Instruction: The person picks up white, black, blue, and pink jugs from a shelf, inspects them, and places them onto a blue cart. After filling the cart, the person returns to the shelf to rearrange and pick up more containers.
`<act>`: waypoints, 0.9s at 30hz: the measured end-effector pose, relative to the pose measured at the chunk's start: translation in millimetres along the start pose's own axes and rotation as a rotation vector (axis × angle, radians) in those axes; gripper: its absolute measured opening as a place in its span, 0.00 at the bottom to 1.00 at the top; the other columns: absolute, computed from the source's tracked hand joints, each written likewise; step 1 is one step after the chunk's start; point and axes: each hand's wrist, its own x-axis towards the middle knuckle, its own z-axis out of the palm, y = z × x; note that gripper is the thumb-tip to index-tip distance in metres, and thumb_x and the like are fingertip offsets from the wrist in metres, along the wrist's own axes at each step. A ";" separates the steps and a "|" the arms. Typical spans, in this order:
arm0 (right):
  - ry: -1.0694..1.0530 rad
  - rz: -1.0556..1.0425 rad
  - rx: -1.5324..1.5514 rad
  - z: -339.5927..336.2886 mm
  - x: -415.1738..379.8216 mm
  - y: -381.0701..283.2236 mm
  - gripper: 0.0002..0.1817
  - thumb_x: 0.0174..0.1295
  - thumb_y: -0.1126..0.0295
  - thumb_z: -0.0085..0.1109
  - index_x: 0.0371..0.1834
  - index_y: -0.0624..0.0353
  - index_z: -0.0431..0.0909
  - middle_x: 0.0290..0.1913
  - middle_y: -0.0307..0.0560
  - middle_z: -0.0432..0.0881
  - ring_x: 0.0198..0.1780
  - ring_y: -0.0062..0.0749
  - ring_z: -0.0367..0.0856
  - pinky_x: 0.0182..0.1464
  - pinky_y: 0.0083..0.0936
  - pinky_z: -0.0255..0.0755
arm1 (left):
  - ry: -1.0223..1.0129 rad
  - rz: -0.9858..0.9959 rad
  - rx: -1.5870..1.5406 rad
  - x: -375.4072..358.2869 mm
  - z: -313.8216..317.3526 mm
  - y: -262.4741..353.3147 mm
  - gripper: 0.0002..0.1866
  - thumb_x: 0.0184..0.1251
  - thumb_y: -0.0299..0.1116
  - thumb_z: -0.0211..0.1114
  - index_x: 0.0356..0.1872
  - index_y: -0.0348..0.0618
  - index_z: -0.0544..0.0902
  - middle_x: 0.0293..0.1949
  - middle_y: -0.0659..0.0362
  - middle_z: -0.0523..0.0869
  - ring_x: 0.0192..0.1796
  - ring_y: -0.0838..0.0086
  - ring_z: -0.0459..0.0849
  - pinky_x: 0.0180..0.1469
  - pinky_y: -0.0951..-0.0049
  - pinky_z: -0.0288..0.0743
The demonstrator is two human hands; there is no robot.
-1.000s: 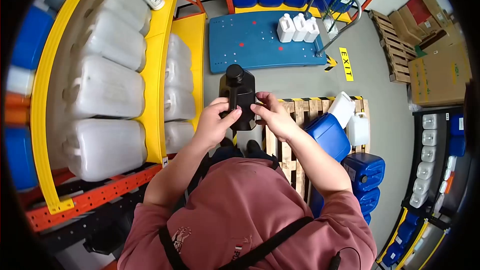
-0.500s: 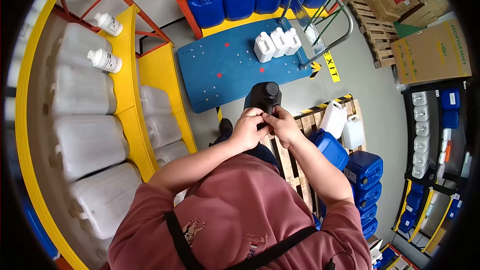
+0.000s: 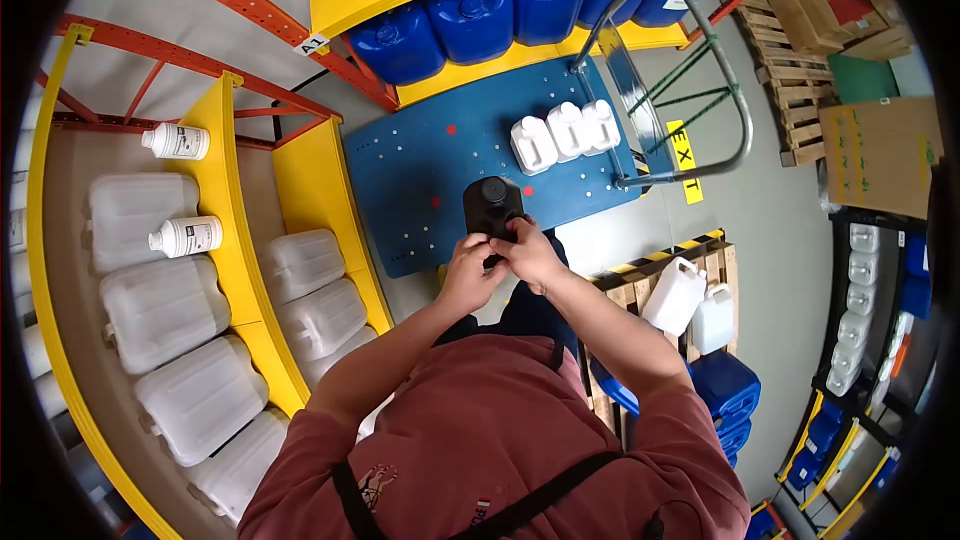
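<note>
A black jug (image 3: 492,202) with a round black cap is held upright in front of my body, over the near edge of the blue platform cart (image 3: 400,195). My left hand (image 3: 472,275) grips its near side, fingers curled in at the handle. My right hand (image 3: 526,256) is closed on the same jug from the right, its fingertips close to those of the left. Beyond the jug, several white jugs (image 3: 566,132) stand in a row on the cart, near its metal handle (image 3: 742,90).
Yellow shelving (image 3: 222,205) with translucent canisters (image 3: 165,312) and white bottles (image 3: 188,236) runs along the left. Blue canisters (image 3: 472,20) line the back shelf. At right, a wooden pallet (image 3: 722,262) bears white jugs (image 3: 676,296) and blue canisters (image 3: 724,386).
My view has shifted and turned, and I am closer to the cart. Both hands and the black jug have moved left and now overlap the cart's near edge.
</note>
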 end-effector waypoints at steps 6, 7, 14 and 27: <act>-0.219 -0.009 -0.423 -48.5 112.1 46.4 0.22 0.57 0.62 0.67 0.46 0.69 0.76 0.73 0.78 0.55 0.71 0.68 0.63 0.70 0.44 0.65 | -0.053 -0.395 -0.183 73.7 55.0 -33.6 0.19 0.61 0.33 0.70 0.52 0.38 0.82 0.47 0.50 0.83 0.51 0.57 0.81 0.55 0.62 0.74; -0.240 -0.015 -0.435 -60.8 120.1 53.4 0.21 0.57 0.62 0.68 0.45 0.67 0.76 0.73 0.79 0.56 0.71 0.70 0.62 0.69 0.44 0.65 | -0.145 -0.533 -0.203 73.7 68.8 -50.1 0.22 0.66 0.33 0.68 0.59 0.39 0.79 0.49 0.52 0.84 0.49 0.63 0.84 0.55 0.65 0.76; -0.119 0.193 -0.199 -152.9 167.0 130.6 0.17 0.54 0.65 0.71 0.42 0.63 0.79 0.67 0.68 0.67 0.61 0.64 0.73 0.61 0.42 0.73 | -0.186 -0.863 -0.440 86.4 90.4 -78.1 0.20 0.73 0.35 0.62 0.62 0.41 0.78 0.52 0.56 0.86 0.54 0.71 0.84 0.58 0.72 0.75; 0.235 0.172 -0.369 -244.7 198.3 282.2 0.19 0.53 0.64 0.72 0.42 0.66 0.81 0.69 0.65 0.66 0.63 0.60 0.73 0.63 0.41 0.71 | -0.196 -1.059 -0.222 90.8 79.5 -134.7 0.19 0.73 0.35 0.61 0.60 0.37 0.80 0.53 0.54 0.87 0.54 0.70 0.84 0.60 0.72 0.74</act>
